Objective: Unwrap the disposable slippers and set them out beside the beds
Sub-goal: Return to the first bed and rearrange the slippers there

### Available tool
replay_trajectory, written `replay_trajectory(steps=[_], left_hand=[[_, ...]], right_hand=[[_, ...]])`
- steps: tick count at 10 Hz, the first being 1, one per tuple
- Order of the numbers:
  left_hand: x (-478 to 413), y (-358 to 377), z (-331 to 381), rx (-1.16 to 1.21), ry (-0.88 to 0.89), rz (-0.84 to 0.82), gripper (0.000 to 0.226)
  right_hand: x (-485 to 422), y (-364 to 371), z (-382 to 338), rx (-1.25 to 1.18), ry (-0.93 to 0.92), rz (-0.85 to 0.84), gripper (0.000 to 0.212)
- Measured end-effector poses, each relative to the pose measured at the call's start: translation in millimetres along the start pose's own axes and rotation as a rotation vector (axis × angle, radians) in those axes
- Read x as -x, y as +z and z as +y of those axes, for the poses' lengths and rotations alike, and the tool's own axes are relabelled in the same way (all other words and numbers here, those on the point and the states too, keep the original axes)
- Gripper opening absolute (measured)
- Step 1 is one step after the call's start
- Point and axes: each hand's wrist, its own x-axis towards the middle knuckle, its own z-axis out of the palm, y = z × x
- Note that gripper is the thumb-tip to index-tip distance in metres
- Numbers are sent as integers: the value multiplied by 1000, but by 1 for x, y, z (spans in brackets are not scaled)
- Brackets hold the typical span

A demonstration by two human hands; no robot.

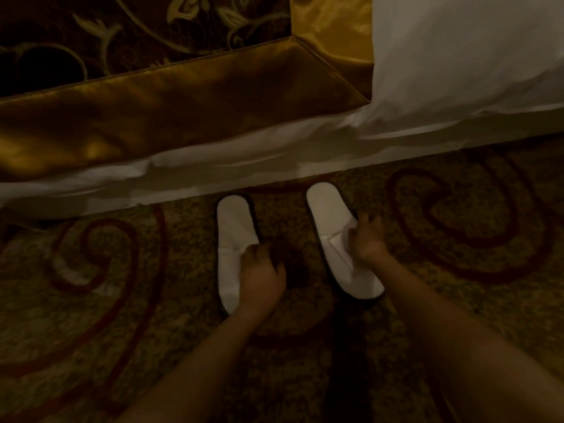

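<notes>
Left hand point(262, 270) curled on left slipper point(233, 239), right hand point(367, 239) pinching right slipper point(335, 236); I judge placement step, next straighten both beside bed point(213, 166)

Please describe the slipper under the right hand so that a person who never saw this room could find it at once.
Start at the bed's white sheet edge along the patterned carpet. Two white slippers lie there side by side, toes toward the bed. The one meant is the right slipper, touched by the right hand; unlike the left slipper, it lies tilted and reaches closer to the bed.
</notes>
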Motion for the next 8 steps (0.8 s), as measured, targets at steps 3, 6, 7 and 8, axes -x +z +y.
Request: replay_trajectory(steps=[3,6,7,8], left_hand=[[-6,11,-48,-190,-271,-209,101],[-4,27,-45,-187,-301,-136,106],[-4,22,-45,-204,-284,-144,106],[4,-1,-41,-277,-290,-159,101]], right_hand=[[7,23,6,323,-107,-21,91],[12,38,6,461,-129,-23,97],[15,34,1,449,-112,-63,97],[27,10,-4,399,-100,-40,90]])
